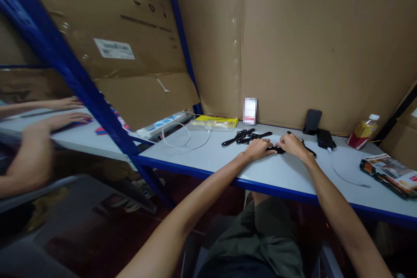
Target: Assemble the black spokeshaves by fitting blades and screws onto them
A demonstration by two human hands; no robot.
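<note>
My left hand point(259, 150) rests low over the table, its fingers bent together on a small, slim black piece point(276, 150) that sticks out to the right. Close beside it, my right hand point(291, 144) is closed with curled fingers near the other end of that piece; what its fingers grip is hidden. A loose group of slim, glossy black pieces point(231, 140) with rounded ends lies just beyond my left hand. More black parts point(311, 151) show around my right hand, partly covered by it. Their exact kind is too small to tell.
Behind stand a lit phone point(250, 110), a dark phone point(312, 121) and a black power bank point(325, 139) with a white cable. To the right are a bottle point(363, 132) and a packet point(394, 171). A power strip point(163, 126) lies left. Another person's hands work beyond the blue post point(114, 132).
</note>
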